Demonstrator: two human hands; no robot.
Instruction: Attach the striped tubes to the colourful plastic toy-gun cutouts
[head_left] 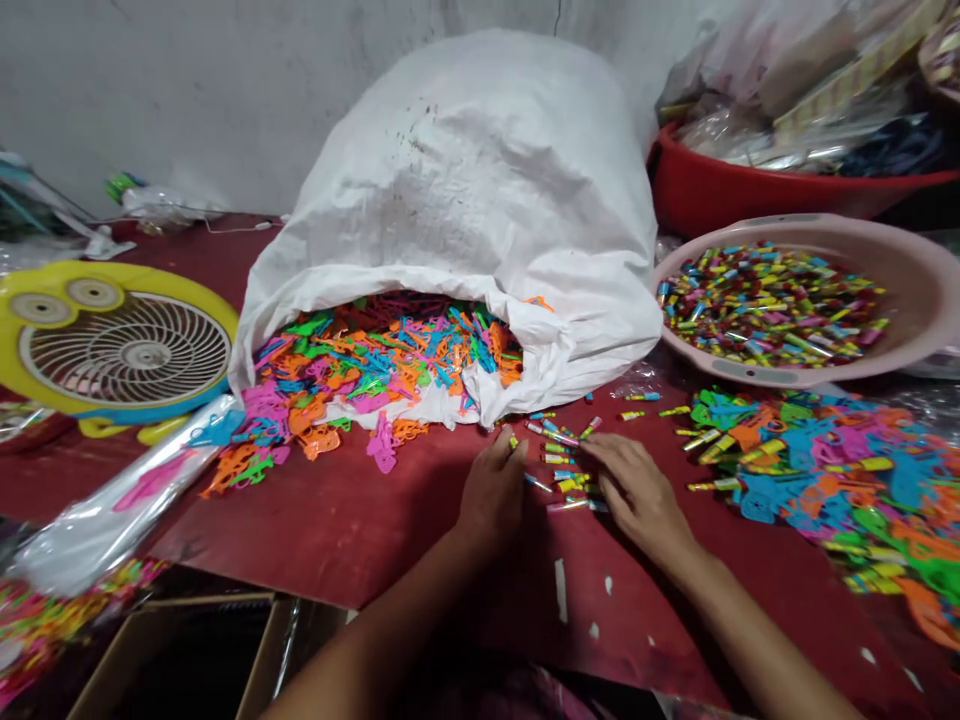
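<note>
A small group of slim, shiny tubes (562, 460) in yellow, red, blue and pink lies on the red tabletop between my hands. On its left, my left hand (491, 490) has curled fingers, with the yellow end of a small tube (514, 441) showing at the fingertips. My right hand (637, 490) reaches in from the other side, fingers stretched and thumb apart, its tips at the edge of the tubes. Behind them, a large white sack (480, 170) lies with its mouth facing me, spilling colourful flat plastic toy pieces (375, 350) shaped like guns.
At right, a pink basin (915, 300) holds many similar tubes. Mixed tubes and plastic pieces (847, 450) are heaped before it. A red tub (690, 190) stands behind. To the left are a yellow fan (142, 345), a plastic-wrapped bundle (120, 500) and a cardboard box (135, 670).
</note>
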